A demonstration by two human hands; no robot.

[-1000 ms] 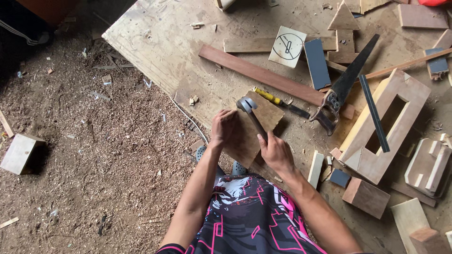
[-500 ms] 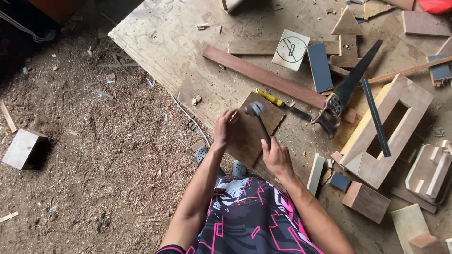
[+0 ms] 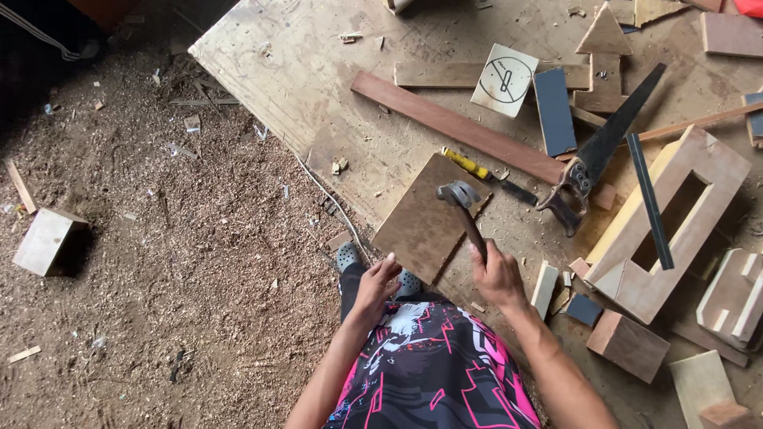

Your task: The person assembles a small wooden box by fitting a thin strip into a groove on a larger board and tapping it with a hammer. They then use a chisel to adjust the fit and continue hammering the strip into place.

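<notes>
Here, seen from above, a loose wood block [image 3: 46, 241] lies far left on the sawdust-covered floor [image 3: 175, 262]. Moving right, the left hand [image 3: 377, 286] rests with fingers spread on the near corner of a square brown board [image 3: 427, 218] lying on the plywood work surface [image 3: 294, 71]. The right hand [image 3: 497, 275] grips a hammer [image 3: 465, 210], its head poised over the board: hammering appears underway. The next strike needs careful aim. A handsaw [image 3: 600, 151] lies further right.

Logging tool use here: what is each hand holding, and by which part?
The right hand grips a hammer by the lower end of its handle. The left hand holds nothing; it rests by the brown board.
</notes>
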